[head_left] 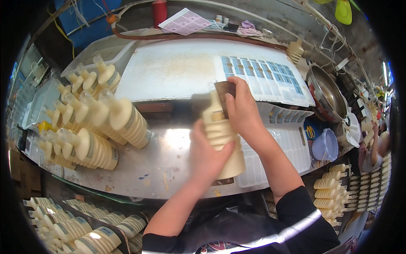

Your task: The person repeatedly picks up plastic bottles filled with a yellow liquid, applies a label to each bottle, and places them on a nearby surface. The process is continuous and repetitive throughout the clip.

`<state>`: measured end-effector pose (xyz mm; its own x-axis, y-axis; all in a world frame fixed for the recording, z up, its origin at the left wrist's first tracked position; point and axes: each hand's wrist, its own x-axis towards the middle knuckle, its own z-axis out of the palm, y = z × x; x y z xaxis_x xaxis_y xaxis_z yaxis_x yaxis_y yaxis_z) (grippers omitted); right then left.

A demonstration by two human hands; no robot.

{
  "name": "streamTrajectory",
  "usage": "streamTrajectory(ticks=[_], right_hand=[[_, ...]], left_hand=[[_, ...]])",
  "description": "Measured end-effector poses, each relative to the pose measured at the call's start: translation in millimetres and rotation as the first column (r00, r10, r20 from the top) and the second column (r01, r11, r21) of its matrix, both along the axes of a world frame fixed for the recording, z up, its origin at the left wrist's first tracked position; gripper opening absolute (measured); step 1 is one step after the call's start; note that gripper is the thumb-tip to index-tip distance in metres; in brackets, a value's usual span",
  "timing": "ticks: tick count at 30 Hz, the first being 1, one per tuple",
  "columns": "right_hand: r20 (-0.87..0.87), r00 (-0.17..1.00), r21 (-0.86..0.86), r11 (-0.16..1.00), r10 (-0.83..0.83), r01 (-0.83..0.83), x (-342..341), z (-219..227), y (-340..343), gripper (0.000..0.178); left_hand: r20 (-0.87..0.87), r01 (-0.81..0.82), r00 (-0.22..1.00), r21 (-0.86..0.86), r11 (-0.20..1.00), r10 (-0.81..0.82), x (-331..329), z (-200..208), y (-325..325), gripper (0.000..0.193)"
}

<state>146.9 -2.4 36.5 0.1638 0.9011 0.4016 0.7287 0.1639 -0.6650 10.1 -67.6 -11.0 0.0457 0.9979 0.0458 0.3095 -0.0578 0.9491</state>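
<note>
Over the metal table, my left hand is wrapped round the body of a cream-coloured bottle with ribbed sides and a narrow neck. The bottle stands nearly upright, tilted slightly. My right hand pinches a dark, flat rectangular piece between thumb and fingers. That piece lies against the bottle's neck and shoulder, just above a small label. Motion blurs the left hand a little. Beyond my hands, a sheet of blue labels lies on a white board.
Several similar bottles stand at the left, beside a clear plastic bin. More bottles fill crates below. At the right are label backing sheets, a purple basin, a metal pan and further bottles.
</note>
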Motion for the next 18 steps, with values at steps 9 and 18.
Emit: streamTrajectory(ticks=[9,18], right_hand=[[-0.072,0.996,0.012,0.999,0.044,-0.043,14,-19,0,0.041],[-0.16,0.986,0.213,0.977,0.054,-0.019,48,-69,2,0.042]], left_hand=[[0.076,0.035,0.997,-0.163,0.986,-0.023,-5,-12,55,0.06],[0.569,0.189,0.821,-0.195,0.963,-0.046,-9,-26,56,0.04]])
